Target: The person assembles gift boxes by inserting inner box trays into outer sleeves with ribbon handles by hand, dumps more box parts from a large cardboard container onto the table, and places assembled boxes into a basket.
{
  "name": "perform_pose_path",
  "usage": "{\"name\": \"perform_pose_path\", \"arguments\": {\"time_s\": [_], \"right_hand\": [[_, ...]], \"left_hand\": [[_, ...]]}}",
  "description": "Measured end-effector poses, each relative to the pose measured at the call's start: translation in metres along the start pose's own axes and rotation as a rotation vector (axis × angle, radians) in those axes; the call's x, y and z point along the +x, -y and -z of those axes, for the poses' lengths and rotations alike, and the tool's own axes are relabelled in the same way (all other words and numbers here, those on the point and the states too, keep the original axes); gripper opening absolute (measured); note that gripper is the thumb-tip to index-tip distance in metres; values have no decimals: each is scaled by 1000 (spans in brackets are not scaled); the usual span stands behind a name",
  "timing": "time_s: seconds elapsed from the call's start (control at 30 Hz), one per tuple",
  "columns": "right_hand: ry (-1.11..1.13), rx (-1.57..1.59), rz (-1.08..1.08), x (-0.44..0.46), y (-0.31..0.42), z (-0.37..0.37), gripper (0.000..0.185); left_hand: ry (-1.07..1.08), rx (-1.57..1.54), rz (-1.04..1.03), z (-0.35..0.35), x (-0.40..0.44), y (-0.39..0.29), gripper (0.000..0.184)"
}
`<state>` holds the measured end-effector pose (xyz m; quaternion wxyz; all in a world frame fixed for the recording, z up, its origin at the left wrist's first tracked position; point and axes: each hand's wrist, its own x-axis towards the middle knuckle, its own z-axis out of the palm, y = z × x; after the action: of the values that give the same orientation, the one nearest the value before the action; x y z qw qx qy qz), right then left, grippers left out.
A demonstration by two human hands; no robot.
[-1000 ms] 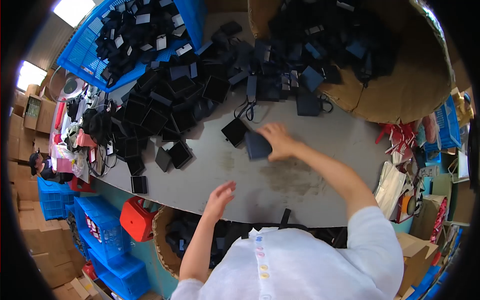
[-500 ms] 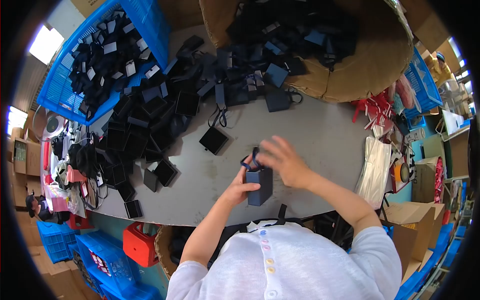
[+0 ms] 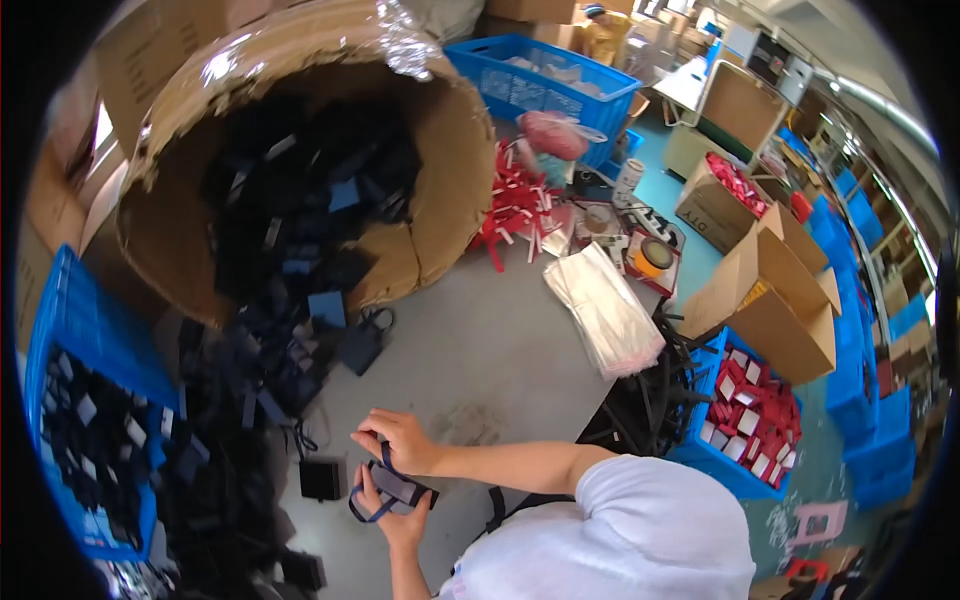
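My left hand (image 3: pixel 402 522) is wrapped round a small dark navy box (image 3: pixel 397 487) with ribbon handles, just above the grey table (image 3: pixel 470 355). A loop of navy ribbon (image 3: pixel 372 512) hangs over its fingers. At the far side of the box, my right hand (image 3: pixel 398 440) has its fingers pressed together on the other ribbon loop. An open black box (image 3: pixel 320 480) rests on the table to the left of both hands. Farther up stands a dark box with a ribbon (image 3: pixel 361 348).
Dark boxes are heaped at the left, beside a blue crate (image 3: pixel 108 335). A big cardboard drum (image 3: pixel 455 150) lies at the back. Clear plastic bags (image 3: pixel 607 310) and red ribbons (image 3: pixel 512 205) lie right. A blue crate (image 3: pixel 728 472) holds red boxes.
The view has swung to the right. My left hand took the navy box from my right hand, which has since closed on a ribbon loop.
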<state>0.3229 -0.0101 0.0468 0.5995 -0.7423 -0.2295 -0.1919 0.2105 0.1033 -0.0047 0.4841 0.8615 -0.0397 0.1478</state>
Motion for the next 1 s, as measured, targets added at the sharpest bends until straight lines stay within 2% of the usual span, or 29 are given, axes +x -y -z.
{"name": "perform_pose_path", "arguments": {"time_s": [0.03, 0.07, 0.13, 0.17, 0.2, 0.27, 0.3, 0.33, 0.37, 0.4, 0.43, 0.47, 0.53, 0.6, 0.63, 0.67, 0.73, 0.77, 0.8, 0.87, 1.0], "right_hand": [[-72, 79, -113, 3, -1, 0, 15], [-85, 72, -108, 3, -8, -1, 15], [21, 282, -608, -3, -38, 0, 26], [110, 228, -634, -18, -70, -8, 33], [101, 223, -632, -20, -66, -6, 33], [430, 423, -1013, -26, -58, 3, 37], [424, 418, -1009, -31, -65, 3, 37], [350, 539, -1072, -38, -76, 2, 38], [275, 661, -1131, -40, -84, 4, 41], [267, 657, -1127, -38, -90, 9, 41], [144, 661, -1205, -35, -94, 16, 44], [16, 666, -1282, -32, -98, 24, 48], [53, 696, -1260, -27, -108, 45, 53], [46, 578, -1242, -24, -111, 55, 52], [23, 568, -1251, -23, -111, 57, 50], [22, 567, -1253, -24, -112, 57, 50], [7, 620, -1253, -26, -114, 57, 50], [4, 615, -1248, -25, -113, 57, 50], [18, 542, -1220, -25, -111, 58, 50], [25, 471, -1192, -24, -107, 60, 51], [13, 435, -1165, -27, -108, 60, 51]], "left_hand": [[-28, 46, 3, 1, 3, -5, 106], [-21, 41, -11, -1, 5, -2, 106], [-175, -84, 14, -7, 9, 4, 103], [-199, -224, 44, -12, 10, 7, 102], [-192, -229, 38, -15, 12, 11, 102], [-179, -316, -10, -19, 17, 18, 105], [-205, -353, -64, -19, 22, 14, 93], [-201, -358, -70, -16, 26, 22, 93], [-30, -264, -161, -6, 26, 40, 84], [140, -168, -253, 6, 24, 61, 76], [261, -276, -72, 15, 13, 101, 59], [269, -282, -80, 30, 10, 138, 59], [521, -173, 20, 53, 16, 188, 65], [-73, 353, -54, 51, 26, 192, 75], [-165, 685, 133, 53, 32, 195, 95], [-164, 683, 133, 53, 37, 193, 95], [-69, 914, 584, 53, 43, 191, 111], [-6, 901, 596, 55, 33, 228, 120], [-6, 896, 590, 55, 29, 234, 120], [-67, 765, 442, 56, 24, 239, 115], [-58, 757, 433, 62, 19, 224, 104]]}}
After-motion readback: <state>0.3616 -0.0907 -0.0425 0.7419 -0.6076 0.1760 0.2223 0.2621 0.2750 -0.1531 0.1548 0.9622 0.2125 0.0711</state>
